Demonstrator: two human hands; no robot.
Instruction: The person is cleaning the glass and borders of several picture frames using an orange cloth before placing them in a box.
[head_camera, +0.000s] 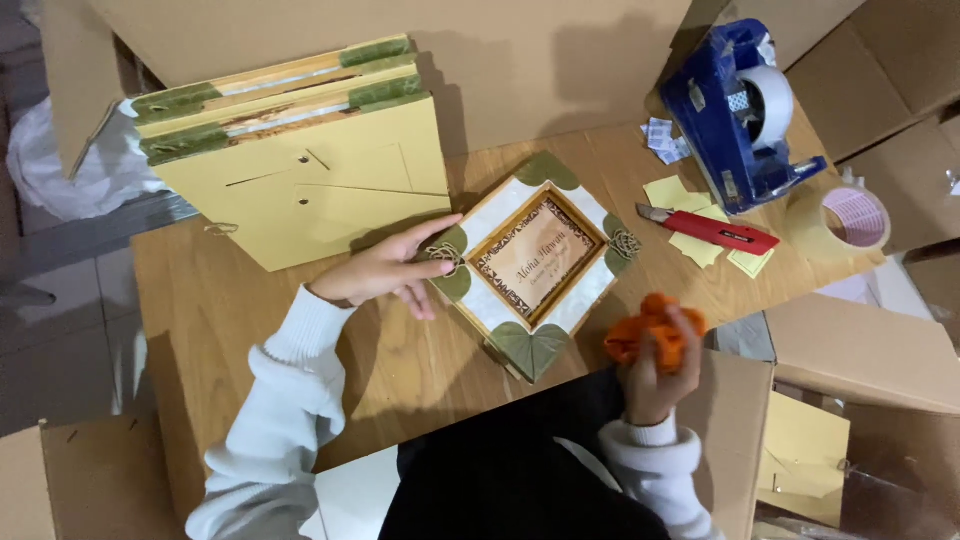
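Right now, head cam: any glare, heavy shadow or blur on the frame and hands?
Head view: frame sharp, no glare on it; left hand crisp, touching its corner and casting a soft shadow on the table; right hand with the orange cloth slightly soft; dark shadow behind the tape dispenser.

Your white picture frame (535, 262) with green leaf corners lies flat, turned diamond-wise, mid-frame; your crumpled orange cloth (652, 330) sits lower right.

My left hand (385, 270) lies flat, fingers stretched out to the right, palm down. My right hand (655, 365) is raised near my body, fingers curled tight in a fist.
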